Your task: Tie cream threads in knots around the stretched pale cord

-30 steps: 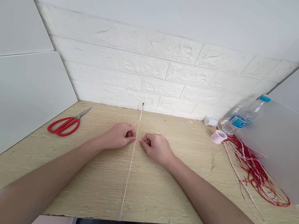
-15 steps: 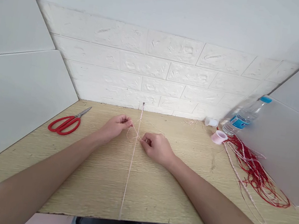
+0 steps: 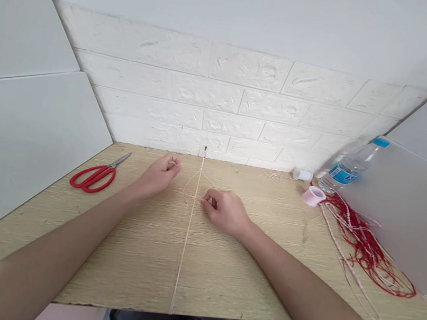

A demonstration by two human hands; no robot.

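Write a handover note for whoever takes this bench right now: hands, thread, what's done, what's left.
Left hand: raised off the wood-grain tabletop, fingers pinched in a grip on a thin pale working thread, pulled out to the left.
Right hand: resting on the tabletop, pinching the thread where it crosses the taut pink centre cord.
The cord runs from a pin at the white brick wall to the near table edge.
Done: a loose loop sits beside the cord above the crossing.
Left: the loop is not yet drawn tight.
Red-handled scissors lie left, untouched; pink spool and red string bundle right.
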